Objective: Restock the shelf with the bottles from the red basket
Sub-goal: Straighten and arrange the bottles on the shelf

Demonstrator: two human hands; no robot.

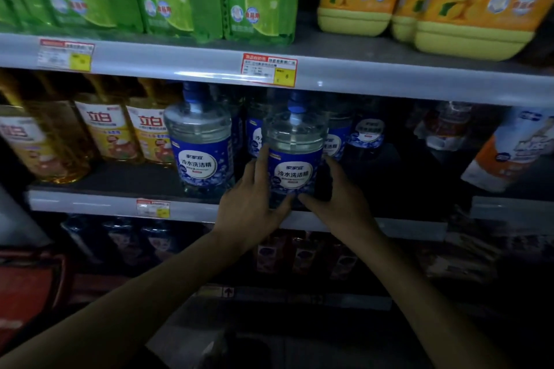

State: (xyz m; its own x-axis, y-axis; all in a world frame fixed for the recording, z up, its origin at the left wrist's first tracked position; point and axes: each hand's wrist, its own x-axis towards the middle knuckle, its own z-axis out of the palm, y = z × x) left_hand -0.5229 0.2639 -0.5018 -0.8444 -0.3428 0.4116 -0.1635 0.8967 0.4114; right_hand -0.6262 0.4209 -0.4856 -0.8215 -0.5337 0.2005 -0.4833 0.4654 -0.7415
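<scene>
A clear, round-shouldered plastic bottle (pixel 295 153) with a glossy blue label and blue cap stood at the front edge of the grey metal shelf (pixel 105 204). It was just beside a matching bottle (pixel 199 141). The left hand (pixel 254 198) pressed straight, spread fingers flat against its left side. The right hand (pixel 338 198) curved round its right side, with the thumb at the base. The red basket (pixel 30 278) sat low on the left.
</scene>
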